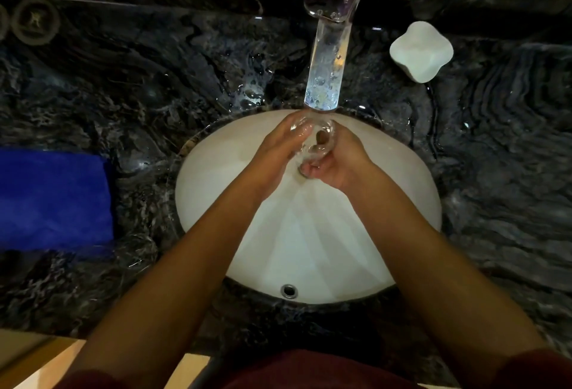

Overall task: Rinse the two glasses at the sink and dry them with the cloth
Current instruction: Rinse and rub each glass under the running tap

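A clear glass [315,144] is held over the white sink basin [309,249], just under the end of the chrome tap [328,57]. My right hand [337,162] grips the glass from the right with fingers curled under it. My left hand [278,147] lies against its left side with fingers fairly straight, touching the rim. Water blurs the glass. A folded blue cloth [52,199] lies on the dark marble counter [154,79] at the left edge. A second glass is not visible.
A white lobed dish or soap holder [421,51] stands on the counter right of the tap. Two round dark objects [34,21] sit at the far left back. Water drops lie on the counter around the tap. The overflow hole [289,291] faces me.
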A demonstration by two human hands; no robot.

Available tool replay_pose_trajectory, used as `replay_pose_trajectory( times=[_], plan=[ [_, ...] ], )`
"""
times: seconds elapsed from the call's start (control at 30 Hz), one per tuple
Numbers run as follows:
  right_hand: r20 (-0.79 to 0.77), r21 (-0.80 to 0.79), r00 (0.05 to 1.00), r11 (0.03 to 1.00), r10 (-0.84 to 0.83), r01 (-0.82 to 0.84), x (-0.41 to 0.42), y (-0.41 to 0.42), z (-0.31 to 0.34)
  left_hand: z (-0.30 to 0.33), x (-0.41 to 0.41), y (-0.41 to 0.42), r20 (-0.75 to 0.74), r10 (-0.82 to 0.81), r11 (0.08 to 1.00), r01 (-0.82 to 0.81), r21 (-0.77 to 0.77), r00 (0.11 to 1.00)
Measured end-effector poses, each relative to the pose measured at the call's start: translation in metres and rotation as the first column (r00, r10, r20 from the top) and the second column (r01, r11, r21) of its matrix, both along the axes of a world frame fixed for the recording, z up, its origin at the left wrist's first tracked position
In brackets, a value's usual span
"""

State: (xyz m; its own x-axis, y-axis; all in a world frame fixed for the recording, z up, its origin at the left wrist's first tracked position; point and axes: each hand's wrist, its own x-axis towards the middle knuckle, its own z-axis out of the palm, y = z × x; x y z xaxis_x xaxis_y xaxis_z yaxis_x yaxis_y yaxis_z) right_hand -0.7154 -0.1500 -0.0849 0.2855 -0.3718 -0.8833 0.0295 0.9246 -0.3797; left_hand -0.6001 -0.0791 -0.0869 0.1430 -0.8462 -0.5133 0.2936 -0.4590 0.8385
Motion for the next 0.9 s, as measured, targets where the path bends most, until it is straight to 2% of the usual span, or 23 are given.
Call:
replay_pose_trajectory(
  times=[0.1, 0.2, 0.27, 0.4, 0.47, 0.53, 0.6, 0.67, 0.73, 0.9],
  plan=[
    [0.066, 0.084, 0.996, 0.995, -0.064, 0.059, 0.001, 0.006, -0.004, 0.004, -0.008, -0.004, 0.128, 0.063, 0.998, -0.064, 0.007, 0.99],
    [0.1, 0.06, 0.995, 0.998, -0.015, 0.009, 0.004, 0.014, -0.002, 0.008, -0.018, -0.012, 0.254, 0.202, 0.976, -0.217, 0.033, 0.946],
    [0.047, -0.022, 0.999, 1.0, 0.001, 0.0, 0.008, 0.02, -0.001, 0.014, -0.024, -0.02, 0.235, 0.308, 0.943, -0.329, 0.055, 0.922],
    [-0.135, -0.298, 0.975, 0.946, -0.175, 0.129, 0.016, 0.033, -0.004, 0.02, -0.028, -0.032, 0.146, 0.435, 0.879, -0.454, 0.144, 0.889],
    [-0.183, -0.469, 0.972, 0.882, -0.149, 0.047, 0.013, 0.045, -0.006, 0.02, -0.025, -0.036, 0.092, 0.438, 0.876, -0.447, 0.179, 0.894],
    [-0.195, -0.668, 0.975, 0.742, -0.106, -0.053, 0.006, 0.056, -0.007, 0.019, -0.02, -0.04, 0.111, 0.414, 0.886, -0.428, 0.18, 0.904],
    [-0.185, -0.766, 0.98, 0.635, -0.074, -0.097, 0.002, 0.057, -0.007, 0.016, -0.016, -0.041, 0.166, 0.412, 0.882, -0.438, 0.175, 0.896],
    [-0.184, -0.802, 0.981, 0.586, -0.063, -0.113, 0.001, 0.052, -0.005, 0.019, -0.02, -0.038, 0.181, 0.436, 0.879, -0.46, 0.125, 0.882],
    [-0.218, -0.796, 0.973, 0.59, -0.069, -0.137, 0.001, 0.044, -0.001, 0.021, -0.027, -0.03, 0.206, 0.452, 0.881, -0.471, 0.049, 0.868],
    [-0.245, -0.603, 0.969, 0.786, -0.023, -0.134, 0.004, 0.027, 0.009, 0.014, -0.041, -0.012, 0.269, 0.394, 0.919, -0.379, -0.11, 0.879]
  ],
)
